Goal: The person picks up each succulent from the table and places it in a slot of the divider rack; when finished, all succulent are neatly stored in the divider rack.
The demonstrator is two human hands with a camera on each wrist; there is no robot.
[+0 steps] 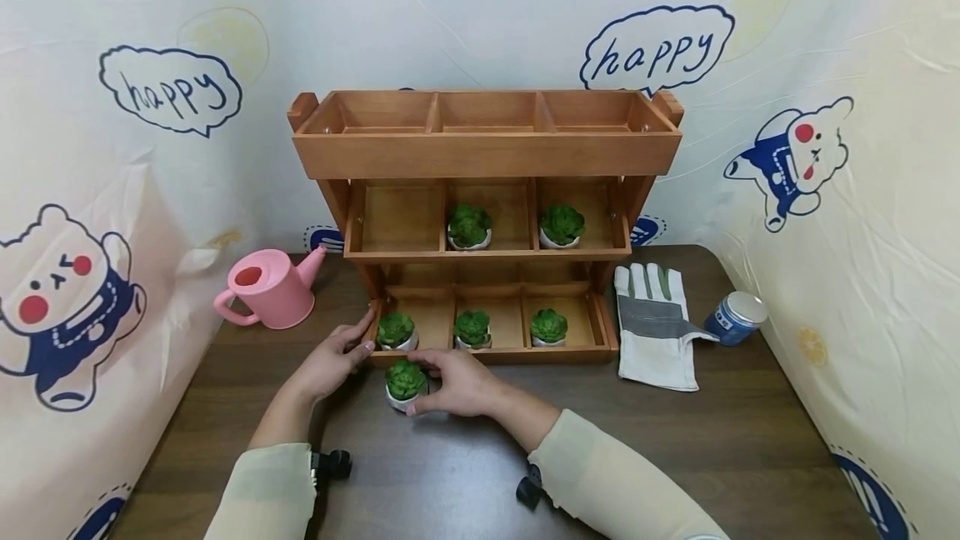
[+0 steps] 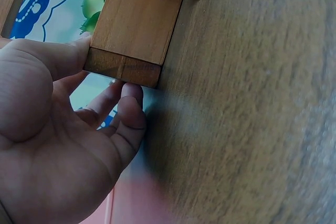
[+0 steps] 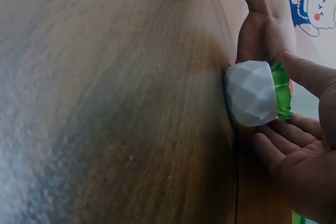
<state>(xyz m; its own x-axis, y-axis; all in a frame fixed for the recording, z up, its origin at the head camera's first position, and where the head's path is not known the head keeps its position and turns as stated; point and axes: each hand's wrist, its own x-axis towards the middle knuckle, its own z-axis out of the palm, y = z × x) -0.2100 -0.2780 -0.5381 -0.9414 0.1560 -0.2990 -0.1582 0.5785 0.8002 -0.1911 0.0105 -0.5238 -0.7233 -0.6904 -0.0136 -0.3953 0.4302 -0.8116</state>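
Observation:
A small green succulent in a white faceted pot [image 1: 406,390] is at the tabletop just in front of the wooden shelf's [image 1: 487,157] lowest tier. My right hand [image 1: 457,383] pinches it from the right, thumb on the near side and fingers on the far side. The right wrist view shows the white pot [image 3: 252,94] between thumb and fingers, its base right at the table. My left hand [image 1: 334,363] grips the shelf's lower left front corner [image 2: 123,66], thumb on one side and fingertips bent at another. Close beside it, another potted succulent [image 1: 396,330] sits in the bottom left compartment.
Potted succulents stand in the bottom middle [image 1: 472,328] and bottom right [image 1: 549,327] compartments, and in the middle tier's centre [image 1: 469,227] and right [image 1: 562,226] ones. A pink watering can [image 1: 273,290] is left; a work glove [image 1: 656,327] and blue jar [image 1: 737,317] are right.

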